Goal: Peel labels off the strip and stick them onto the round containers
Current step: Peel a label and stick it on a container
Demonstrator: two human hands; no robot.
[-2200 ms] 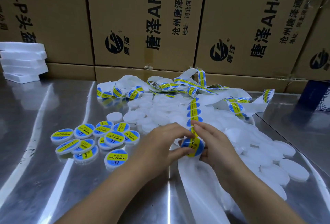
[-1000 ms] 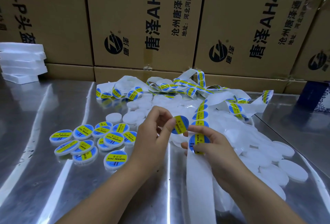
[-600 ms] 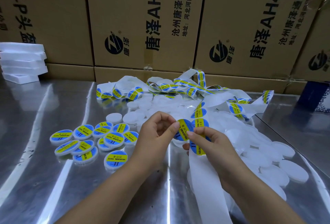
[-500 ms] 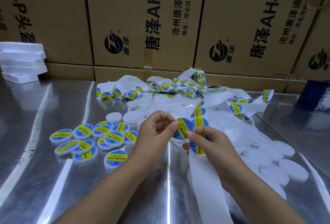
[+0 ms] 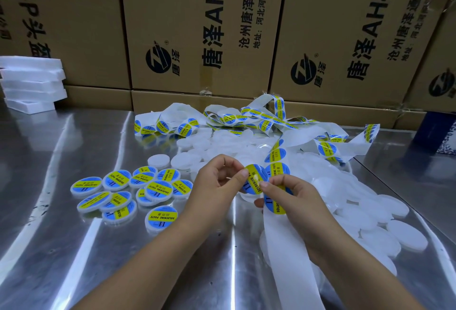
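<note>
Label, round, blue with a yellow band, sits between my two hands just above the near middle of the worktop. My left hand pinches its left edge between thumb and forefinger, the other fingers curled in behind. My right hand is curled round the strip, and its forefinger tip touches the label's right edge. A white rounded edge shows just under the label, but I cannot tell whether that is a container I am holding or whether the label is stuck down on it. One more label on the strip peeks out below my right fingers. From there the bare white backing runs down toward me, while the printed part climbs away to a loose tangle of strip at the back of the worktop. To my left lies a cluster of labelled containers, some overlapping, with one a little apart and nearer me. Behind and to the right of my hands spreads a heap of plain white containers. Cardboard boxes with black print stand along the far edge, a stack of white foam slabs sits at far left, and a dark blue box at far right.
</note>
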